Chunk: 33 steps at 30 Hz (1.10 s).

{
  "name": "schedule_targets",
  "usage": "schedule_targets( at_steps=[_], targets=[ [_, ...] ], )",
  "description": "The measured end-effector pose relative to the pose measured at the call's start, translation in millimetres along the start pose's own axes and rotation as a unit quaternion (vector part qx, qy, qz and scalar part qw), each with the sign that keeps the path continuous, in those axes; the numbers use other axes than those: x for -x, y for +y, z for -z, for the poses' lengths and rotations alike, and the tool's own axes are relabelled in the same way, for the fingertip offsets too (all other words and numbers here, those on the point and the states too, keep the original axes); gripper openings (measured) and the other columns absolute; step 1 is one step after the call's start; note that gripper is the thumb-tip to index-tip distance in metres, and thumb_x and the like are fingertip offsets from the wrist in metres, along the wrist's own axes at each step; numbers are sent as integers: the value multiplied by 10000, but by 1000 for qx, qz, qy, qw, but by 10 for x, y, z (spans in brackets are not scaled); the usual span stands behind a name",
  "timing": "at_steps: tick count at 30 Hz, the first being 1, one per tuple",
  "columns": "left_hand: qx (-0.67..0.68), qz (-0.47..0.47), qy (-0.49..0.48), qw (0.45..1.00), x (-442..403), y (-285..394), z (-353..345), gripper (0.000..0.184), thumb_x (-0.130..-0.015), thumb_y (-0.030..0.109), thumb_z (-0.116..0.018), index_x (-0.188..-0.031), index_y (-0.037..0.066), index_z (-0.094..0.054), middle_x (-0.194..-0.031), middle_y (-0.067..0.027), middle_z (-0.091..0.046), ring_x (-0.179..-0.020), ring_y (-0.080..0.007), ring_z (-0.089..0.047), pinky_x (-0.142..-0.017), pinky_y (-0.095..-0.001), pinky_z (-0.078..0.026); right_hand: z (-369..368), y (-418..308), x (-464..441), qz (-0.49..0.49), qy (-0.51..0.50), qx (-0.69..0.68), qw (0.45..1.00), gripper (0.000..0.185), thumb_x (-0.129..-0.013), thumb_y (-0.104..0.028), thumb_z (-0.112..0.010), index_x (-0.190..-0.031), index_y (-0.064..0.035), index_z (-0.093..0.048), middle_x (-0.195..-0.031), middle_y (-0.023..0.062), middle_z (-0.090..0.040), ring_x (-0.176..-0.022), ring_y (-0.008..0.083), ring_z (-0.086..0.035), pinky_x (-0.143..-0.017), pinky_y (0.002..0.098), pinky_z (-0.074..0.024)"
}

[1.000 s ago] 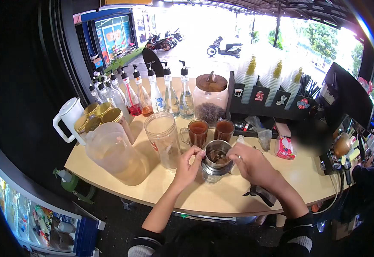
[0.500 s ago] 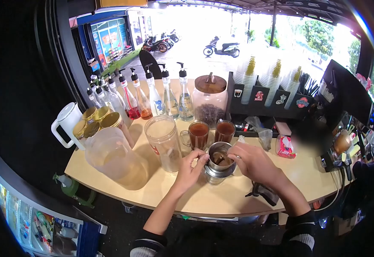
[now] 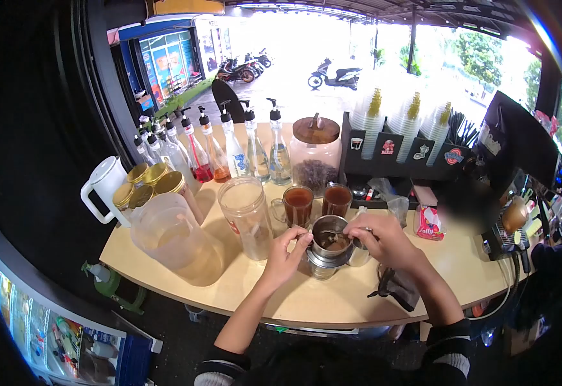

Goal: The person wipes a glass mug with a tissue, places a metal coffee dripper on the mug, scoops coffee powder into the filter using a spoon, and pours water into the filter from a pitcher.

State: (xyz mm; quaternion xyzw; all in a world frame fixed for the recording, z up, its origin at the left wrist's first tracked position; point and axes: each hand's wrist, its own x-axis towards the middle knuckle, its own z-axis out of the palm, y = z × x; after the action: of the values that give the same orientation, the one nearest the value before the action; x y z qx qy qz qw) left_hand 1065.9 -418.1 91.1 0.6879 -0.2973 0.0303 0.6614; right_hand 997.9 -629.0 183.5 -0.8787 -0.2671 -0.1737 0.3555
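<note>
A metal coffee drip filter (image 3: 323, 262) stands in front of me, with brown liquid and something dark inside its cup. With thumb and fingers closed, my left hand (image 3: 287, 254) pinches the filter's left rim. On the other side, my right hand (image 3: 384, 241) is closed on what looks like a thin spoon, its lower end inside the filter cup. My fingers hide most of that handle. Two glass mugs of reddish-brown drink, a left mug (image 3: 298, 206) and a right mug (image 3: 337, 201), stand just behind the filter.
At left are a large plastic pitcher (image 3: 172, 235), a clear tall jar (image 3: 245, 219), gold-lidded cans and a white jug (image 3: 105, 186). Pump bottles and a wooden-lidded jar (image 3: 316, 154) line the back. A black cup holder (image 3: 397, 151) is at right; a dark cloth (image 3: 397, 289) lies near my right forearm.
My right hand has shifted slightly at the filter's right rim, and its contents look a little different. My left hand keeps its hold. The whole view has moved slightly.
</note>
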Motion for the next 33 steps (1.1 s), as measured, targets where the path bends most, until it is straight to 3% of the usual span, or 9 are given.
schedule_targets(
  at_steps=[4, 9, 12, 15, 18, 21, 27, 31, 33],
  targets=[
    [-5, -32, 15, 999, 6, -48, -21, 250, -943, 217, -549, -897, -26, -586, -762, -26, -563, -728, -77, -500, -676, -233, -417, -19, 86, -18, 45, 33, 75, 996, 133, -885, -116, -569, -931, -6, -627, -885, 128, -641, -805, 298, -628, -718, 353, -500],
    [11, 0, 15, 1000, 14, -77, -24, 257, -952, 230, -536, -887, -14, -584, -754, -7, -554, -707, -59, -486, -647, -221, -409, 44, 58, -31, 25, -2, -3, 1000, 144, -890, -120, -562, -926, 1, -630, -862, 123, -637, -749, 295, -619, -682, 350, -497],
    [11, -19, 19, 1000, 10, -86, -52, 253, -958, 232, -523, -874, -2, -570, -727, 9, -529, -693, -57, -474, -632, -222, -402, 76, 88, -40, 22, -9, -29, 999, 152, -900, -107, -544, -926, 18, -626, -812, 124, -630, -706, 238, -622, -657, 325, -492],
    [39, 34, 9, 999, 20, -39, -48, 232, -966, 220, -503, -877, 13, -557, -733, 23, -511, -702, -53, -463, -643, -217, -396, 117, 81, -58, -12, -60, -88, 994, 165, -914, -88, -516, -914, 38, -624, -742, 123, -623, -649, 180, -618, -618, 302, -486],
    [22, 55, 0, 998, 37, -1, -58, 249, -985, 214, -459, -884, 15, -569, -830, 16, -563, -819, -47, -493, -768, -226, -407, 57, 220, -83, 18, 11, -102, 995, 190, -928, -113, -511, -916, 32, -634, -739, 100, -641, -633, 144, -614, -596, 270, -489],
    [34, 57, 22, 998, 23, 16, -86, 256, -985, 216, -447, -882, 16, -569, -825, 22, -555, -827, -51, -503, -794, -234, -416, 71, 222, -30, 18, -50, -182, 982, 191, -925, -126, -525, -924, 25, -641, -752, 83, -649, -628, 122, -605, -595, 265, -492],
    [56, 64, 47, 995, 33, 8, -119, 259, -986, 241, -455, -897, 19, -555, -802, 30, -522, -801, -54, -472, -754, -220, -390, 100, 430, -52, 17, -30, -206, 978, 196, -936, -134, -527, -957, 26, -638, -762, 66, -649, -693, 89, -599, -627, 251, -490],
    [45, 68, 51, 995, 74, 100, -141, 275, -991, 257, -448, -890, 22, -549, -813, 29, -516, -813, -56, -467, -760, -220, -384, 135, 333, -8, -1, -113, -266, 957, 193, -935, -109, -510, -977, 37, -629, -886, 77, -643, -815, 105, -607, -732, 254, -492],
    [43, 73, 81, 993, 75, 184, -186, 272, -994, 253, -439, -881, 26, -537, -799, 32, -495, -805, -58, -457, -753, -224, -380, 166, 316, -38, -2, -66, -231, 971, 199, -939, -123, -510, -972, 29, -634, -884, 74, -637, -797, 105, -590, -733, 256, -480]
  ],
)
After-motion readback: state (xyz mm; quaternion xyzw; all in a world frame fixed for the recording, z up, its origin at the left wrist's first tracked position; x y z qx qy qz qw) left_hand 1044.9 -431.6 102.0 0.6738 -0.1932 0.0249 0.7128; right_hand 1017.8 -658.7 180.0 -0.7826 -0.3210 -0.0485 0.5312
